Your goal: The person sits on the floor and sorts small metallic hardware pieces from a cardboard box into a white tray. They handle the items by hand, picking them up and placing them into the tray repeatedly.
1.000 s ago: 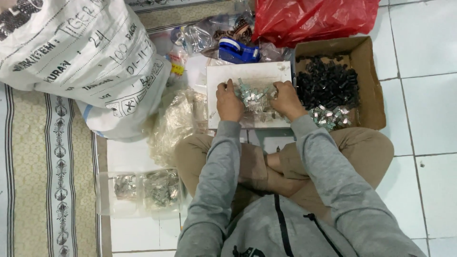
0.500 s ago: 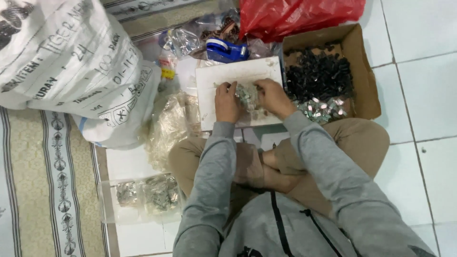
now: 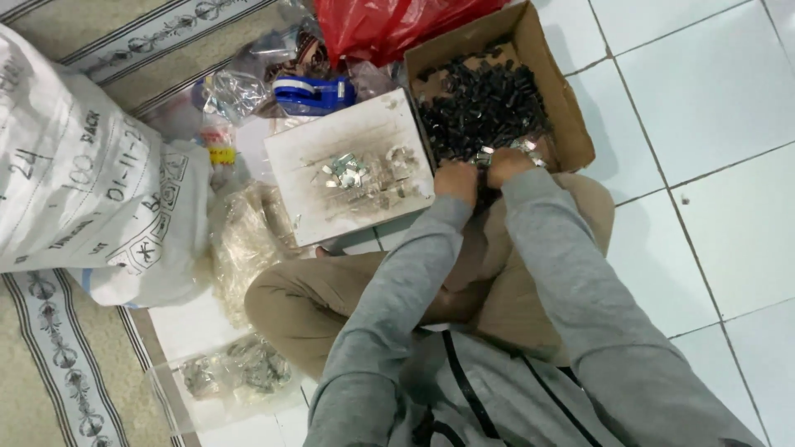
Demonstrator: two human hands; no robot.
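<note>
Grey sleeves lead to 2 hands meeting at the near edge of a cardboard box (image 3: 571, 124): the left hand (image 3: 456, 180) and right hand (image 3: 507, 164) are curled together over small shiny metal pieces (image 3: 525, 147), though what the fingers pinch cannot be told. Black small parts (image 3: 484, 103) fill the box. Just left lies a scuffed white board (image 3: 364, 207) with a few metal clips (image 3: 348, 170) on it. Beyond it sit a blue tape dispenser (image 3: 313, 93) and a red plastic bag (image 3: 389, 25), cut off at the top. A big white sack (image 3: 74, 190) with black lettering lies far left, clear plastic bags (image 3: 248, 240) beside it. White floor tiles (image 3: 704, 91) and a patterned mat (image 3: 50, 364) lie underneath.
</note>
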